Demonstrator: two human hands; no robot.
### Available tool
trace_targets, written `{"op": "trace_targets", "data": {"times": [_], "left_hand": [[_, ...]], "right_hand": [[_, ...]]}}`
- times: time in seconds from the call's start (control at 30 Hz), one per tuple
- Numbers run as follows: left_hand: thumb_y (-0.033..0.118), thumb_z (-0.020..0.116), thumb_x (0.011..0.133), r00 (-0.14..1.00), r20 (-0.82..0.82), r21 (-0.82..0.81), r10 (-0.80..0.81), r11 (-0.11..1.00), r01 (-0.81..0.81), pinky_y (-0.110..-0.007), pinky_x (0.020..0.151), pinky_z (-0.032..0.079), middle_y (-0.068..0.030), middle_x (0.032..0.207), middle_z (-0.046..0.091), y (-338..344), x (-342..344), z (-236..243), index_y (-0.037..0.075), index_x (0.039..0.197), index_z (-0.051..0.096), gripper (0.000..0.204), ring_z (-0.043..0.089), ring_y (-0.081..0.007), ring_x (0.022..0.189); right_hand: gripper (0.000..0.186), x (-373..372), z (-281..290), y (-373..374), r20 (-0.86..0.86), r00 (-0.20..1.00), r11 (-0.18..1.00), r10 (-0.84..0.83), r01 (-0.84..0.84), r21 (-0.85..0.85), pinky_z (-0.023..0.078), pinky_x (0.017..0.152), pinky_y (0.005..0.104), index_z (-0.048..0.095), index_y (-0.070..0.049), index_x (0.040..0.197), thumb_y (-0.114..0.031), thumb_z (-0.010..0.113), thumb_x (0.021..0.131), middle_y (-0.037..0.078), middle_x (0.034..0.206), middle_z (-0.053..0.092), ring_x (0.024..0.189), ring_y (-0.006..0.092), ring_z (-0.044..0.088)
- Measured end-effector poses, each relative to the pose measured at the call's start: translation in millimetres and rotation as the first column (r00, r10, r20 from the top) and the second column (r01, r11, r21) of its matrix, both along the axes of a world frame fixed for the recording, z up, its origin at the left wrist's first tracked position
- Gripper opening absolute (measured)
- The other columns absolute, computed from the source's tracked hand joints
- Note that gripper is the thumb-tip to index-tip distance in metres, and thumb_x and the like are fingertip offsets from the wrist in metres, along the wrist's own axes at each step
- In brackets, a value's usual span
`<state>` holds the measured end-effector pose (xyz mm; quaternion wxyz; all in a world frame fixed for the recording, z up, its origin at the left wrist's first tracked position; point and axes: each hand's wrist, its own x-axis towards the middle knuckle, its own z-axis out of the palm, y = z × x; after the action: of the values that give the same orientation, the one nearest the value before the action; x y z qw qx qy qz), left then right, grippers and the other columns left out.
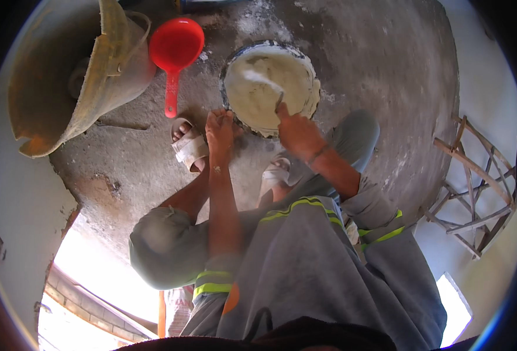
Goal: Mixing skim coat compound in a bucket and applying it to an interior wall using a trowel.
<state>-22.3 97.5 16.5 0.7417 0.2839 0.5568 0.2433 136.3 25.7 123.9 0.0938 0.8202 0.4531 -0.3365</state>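
The fingers of the right hand [296, 133] are clenched on the grip of a small tool [280, 99]. The fingers of the left hand [219, 126] are bent in at the near left edge of a round basin [233, 57]; whether they pinch its rim, I cannot tell. The tool is over the basin, in or just above the pale paste [264, 108]; its blade is blurred, so contact cannot be confirmed. Its long axis slants from the right hand away from the person and toward the left, the blade end leading. The basin is round from above and has no evident long axis; it stands on the floor [399, 70] ahead of the feet.

In my judgement the tool is light and stiff, best held by its grip, clear of the paste. The paste looks soft, thick and sticky; the filled basin is probably heavy, its caked rim possibly slippery, and should be taken by opposite sides.

Further out, two sandals [191, 149] are on the feet, one on each side of the left hand. A red pan [177, 44] lies left of the basin, handle toward the person, beside a large worn bucket [42, 88] with a jagged rim. A wooden frame [475, 175] is at far right
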Motion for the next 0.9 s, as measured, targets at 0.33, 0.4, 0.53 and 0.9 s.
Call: {"op": "trace_targets", "data": {"times": [0.33, 0.4, 0.53, 0.9], "left_hand": [[0.011, 0.056, 0.087, 1.000, -0.027, -0.046, -0.011, 0.999, 0.010, -0.027, 0.053, 0.053, -0.0055, 0.079, 0.053, -5.5, -1.7, 1.8, -0.001, 0.099, 0.048, 0.019, 0.051, -0.0099, 0.062], [0.011, 0.056, 0.087, 1.000, 0.016, -0.062, 0.003, 0.998, -0.002, -0.026, 0.054, 0.052, -0.0048, 0.080, 0.053, -3.7, 2.1, 1.3, 0.000, 0.099, 0.047, 0.018, 0.050, -0.0090, 0.062], [0.011, 0.055, 0.087, 1.000, 0.013, -0.073, -0.008, 0.997, 0.009, -0.025, 0.054, 0.052, -0.0043, 0.081, 0.053, -3.7, 6.7, 1.6, 0.000, 0.099, 0.047, 0.017, 0.050, -0.0083, 0.062], [0.010, 0.054, 0.088, 1.000, -0.029, -0.069, -0.001, 0.998, -0.001, -0.025, 0.052, 0.051, -0.0046, 0.080, 0.053, -2.4, 7.6, 10.9, 0.000, 0.101, 0.047, 0.018, 0.050, -0.0088, 0.060]], "right_hand": [[0.023, 54.7, 6.5, -45.8, -0.216, 0.971, 0.991, -0.106, 0.120, 0.054, 0.045, 0.071, 0.0488, 0.051, -0.003, 0.100, -0.021, 0.051, 0.085, 0.022, 0.087, 0.061, 0.082, 0.0421, 0.057], [0.022, 57.3, -4.8, -26.8, -0.185, 0.972, 0.981, -0.145, 0.165, 0.098, 0.045, 0.072, 0.0491, 0.053, -0.002, 0.095, -0.021, 0.049, 0.085, 0.021, 0.089, 0.061, 0.084, 0.0427, 0.057], [0.023, 27.6, 2.1, -19.1, -0.135, 0.975, 0.983, -0.178, 0.182, 0.019, 0.045, 0.074, 0.0502, 0.050, -0.006, 0.103, -0.021, 0.048, 0.086, 0.022, 0.089, 0.061, 0.086, 0.0429, 0.057], [0.032, 48.3, 3.6, -24.3, -0.107, 0.984, 0.975, -0.141, 0.157, 0.158, 0.046, 0.069, 0.0512, 0.041, -0.003, 0.112, -0.019, 0.050, 0.085, 0.026, 0.082, 0.060, 0.080, 0.0430, 0.058]]}}
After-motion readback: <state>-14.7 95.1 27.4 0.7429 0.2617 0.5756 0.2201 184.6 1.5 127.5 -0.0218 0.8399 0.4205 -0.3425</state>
